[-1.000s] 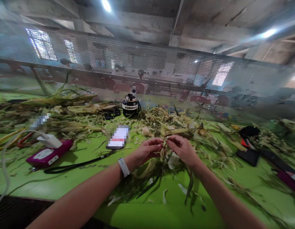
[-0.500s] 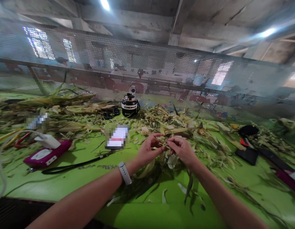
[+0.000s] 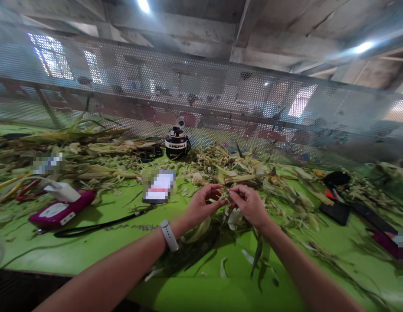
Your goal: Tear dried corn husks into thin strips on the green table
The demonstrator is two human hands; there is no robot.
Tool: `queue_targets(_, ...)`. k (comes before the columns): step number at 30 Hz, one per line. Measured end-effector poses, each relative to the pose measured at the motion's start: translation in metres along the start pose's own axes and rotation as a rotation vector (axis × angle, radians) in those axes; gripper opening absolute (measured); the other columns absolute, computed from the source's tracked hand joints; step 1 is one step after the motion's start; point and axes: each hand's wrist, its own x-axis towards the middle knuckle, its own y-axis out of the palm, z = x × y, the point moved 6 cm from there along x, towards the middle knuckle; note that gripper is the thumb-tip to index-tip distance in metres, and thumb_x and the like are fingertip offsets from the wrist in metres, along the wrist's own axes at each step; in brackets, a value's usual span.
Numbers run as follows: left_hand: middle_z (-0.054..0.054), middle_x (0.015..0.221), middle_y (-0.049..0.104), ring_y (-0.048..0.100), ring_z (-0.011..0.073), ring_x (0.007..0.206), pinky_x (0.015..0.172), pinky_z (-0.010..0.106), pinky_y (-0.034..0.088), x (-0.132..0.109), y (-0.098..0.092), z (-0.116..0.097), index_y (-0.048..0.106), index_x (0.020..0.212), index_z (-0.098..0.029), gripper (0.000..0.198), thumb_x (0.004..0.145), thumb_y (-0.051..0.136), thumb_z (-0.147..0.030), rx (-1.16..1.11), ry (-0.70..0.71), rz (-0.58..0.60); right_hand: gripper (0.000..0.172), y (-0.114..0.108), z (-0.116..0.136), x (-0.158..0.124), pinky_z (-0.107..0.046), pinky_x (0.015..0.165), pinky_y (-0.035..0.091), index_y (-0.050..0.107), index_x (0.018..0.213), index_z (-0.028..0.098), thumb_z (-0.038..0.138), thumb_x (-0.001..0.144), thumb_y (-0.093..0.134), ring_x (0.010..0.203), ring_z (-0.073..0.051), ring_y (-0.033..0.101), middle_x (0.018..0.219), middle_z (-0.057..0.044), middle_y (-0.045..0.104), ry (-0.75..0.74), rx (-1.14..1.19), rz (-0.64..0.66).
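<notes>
My left hand [image 3: 203, 203], with a pale watch [image 3: 169, 235] on its wrist, curls its fingers and thumb around a small pale-green plant scrap [image 3: 224, 194]. My right hand [image 3: 248, 204] pinches the same scrap from the other side, fingertips close to the left ones. The scrap is mostly covered by fingers, so its exact kind is unclear. Just below the hands lie loose husk strips and a whitish piece [image 3: 234, 219]. Behind them is a heap of corn husks [image 3: 240, 167] with dry leaves and shreds.
On the green table [image 3: 123, 251], a phone [image 3: 159, 186] with a black strap lies left of my hands. Further left is a magenta power strip [image 3: 63, 212] with a white plug. A black bottle [image 3: 176, 145] stands before the perforated screen [image 3: 208, 95]. A black flat object [image 3: 336, 211] lies right.
Both hands stay together over the same spot, with slight finger movement around the scrap. The whole view has shifted very slightly.
</notes>
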Motion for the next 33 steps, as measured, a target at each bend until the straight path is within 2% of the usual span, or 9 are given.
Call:
queue_targets(4, 0.006, 0.088, 0.066, 0.063, 0.0159, 0.08, 0.073, 0.03, 0.05, 0.001, -0.001, 0.003, 0.056, 0.103, -0.014, 0.042, 0.069, 0.072, -0.032, -0.069, -0.025, 0.004, 0.02, 0.0, 0.002, -0.002, -0.022, 0.051, 0.048, 0.06, 0.079, 0.017, 0.035, 0.083, 0.052, 0.052, -0.012, 0.06, 0.062, 0.001, 0.059, -0.077, -0.094, 0.001)
queue_targets(10, 0.004, 0.083, 0.067, 0.064, 0.0136, 0.065, 0.06, 0.026, 0.05, 0.0, 0.001, 0.001, 0.053, 0.106, -0.016, 0.046, 0.071, 0.071, -0.037, -0.112, -0.065, 0.044, 0.019, -0.003, 0.003, 0.001, -0.023, 0.055, 0.05, 0.061, 0.084, 0.018, 0.036, 0.085, 0.054, 0.06, -0.013, 0.06, 0.073, -0.001, 0.062, -0.145, -0.082, 0.034)
queue_targets(16, 0.003, 0.081, 0.066, 0.064, 0.0136, 0.068, 0.067, 0.029, 0.052, 0.002, -0.001, 0.001, 0.053, 0.1, -0.015, 0.044, 0.068, 0.074, -0.036, -0.14, -0.048, 0.025, 0.014, -0.004, 0.004, 0.003, -0.024, 0.062, 0.049, 0.061, 0.086, 0.019, 0.031, 0.085, 0.054, 0.065, -0.014, 0.058, 0.074, -0.001, 0.062, -0.212, -0.16, 0.039)
queue_targets(22, 0.004, 0.083, 0.065, 0.061, 0.0121, 0.066, 0.06, 0.025, 0.048, 0.001, -0.003, 0.001, 0.056, 0.103, -0.015, 0.044, 0.069, 0.072, -0.039, -0.062, -0.059, 0.037, 0.011, -0.004, 0.011, 0.0, -0.023, 0.061, 0.045, 0.06, 0.08, 0.019, 0.027, 0.085, 0.054, 0.062, -0.013, 0.057, 0.069, 0.0, 0.06, -0.285, -0.262, 0.021)
queue_targets(28, 0.005, 0.089, 0.066, 0.058, 0.0112, 0.071, 0.067, 0.026, 0.049, 0.001, -0.001, -0.004, 0.058, 0.104, -0.015, 0.039, 0.073, 0.069, -0.037, -0.017, -0.002, 0.083, 0.011, -0.003, 0.012, 0.002, -0.023, 0.061, 0.046, 0.06, 0.086, 0.019, 0.029, 0.085, 0.054, 0.062, -0.013, 0.058, 0.072, -0.001, 0.062, -0.284, -0.283, 0.033)
queue_targets(33, 0.006, 0.092, 0.066, 0.058, 0.0118, 0.072, 0.068, 0.027, 0.048, 0.002, -0.001, -0.001, 0.059, 0.101, -0.015, 0.041, 0.071, 0.07, -0.039, -0.054, 0.0, 0.098, 0.015, 0.0, 0.005, 0.002, -0.025, 0.061, 0.049, 0.058, 0.086, 0.02, 0.032, 0.087, 0.051, 0.064, -0.014, 0.062, 0.075, -0.001, 0.062, -0.218, -0.216, 0.09)
